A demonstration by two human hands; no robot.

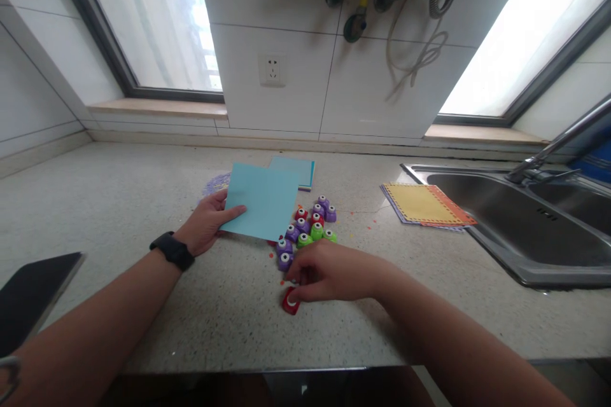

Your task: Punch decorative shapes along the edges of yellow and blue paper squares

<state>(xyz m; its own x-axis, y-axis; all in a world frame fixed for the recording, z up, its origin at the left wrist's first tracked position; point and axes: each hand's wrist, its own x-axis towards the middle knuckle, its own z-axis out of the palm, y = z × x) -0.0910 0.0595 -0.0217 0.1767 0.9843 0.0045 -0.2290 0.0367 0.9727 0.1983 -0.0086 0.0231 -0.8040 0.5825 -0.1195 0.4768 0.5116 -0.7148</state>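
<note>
My left hand (208, 221) is closed on a light blue sheet of paper (262, 201), thumb on top, holding it above the counter. Beside the cluster of small craft punches, my right hand (329, 270) is curled, its thumb against a red craft punch (290, 301) nearest the counter's front edge. Purple punches (285, 261), green punches (317, 231) and red punches (301, 214) sit close together past my right fingers. Part of the cluster is hidden by the sheet and my right hand.
Behind the sheet lies a stack of coloured paper (306, 177). Yellow and orange sheets with punched edges (420, 202) rest beside the steel sink (506, 270). Purple scraps (217, 184) lie behind my left hand, and a dark flat device (38, 296) is at far left.
</note>
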